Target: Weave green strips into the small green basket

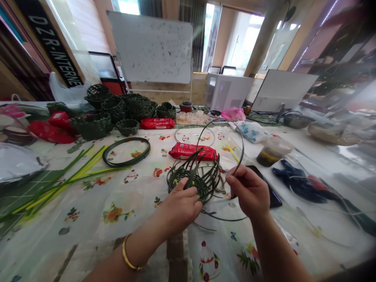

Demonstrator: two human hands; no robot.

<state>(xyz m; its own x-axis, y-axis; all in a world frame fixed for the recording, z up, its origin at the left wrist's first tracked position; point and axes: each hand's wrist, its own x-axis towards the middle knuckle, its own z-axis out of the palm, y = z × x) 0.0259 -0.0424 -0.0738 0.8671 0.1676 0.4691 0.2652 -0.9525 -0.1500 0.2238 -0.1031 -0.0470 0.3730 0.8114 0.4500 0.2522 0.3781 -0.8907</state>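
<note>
1. Head view: the left hand (pixel 180 205) closes its fingers on the near rim of the half-woven basket (pixel 194 181), which rests on the floral tablecloth (pixel 96 211).
2. The right hand (pixel 249 192), just right of the basket, pinches 1 dark strip (pixel 241 150) that arches up over the basket.
3. 1 red packet (pixel 192 150) lies just behind the basket.
4. A dark ring (pixel 126 151) and green-yellow strips (pixel 64 176) lie to the basket's left.
5. Finished baskets (pixel 117 107) stand well behind it.

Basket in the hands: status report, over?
Left hand grips the half-woven basket. Right hand pinches a dark strip looping above it. Black phone lies alongside.
</note>
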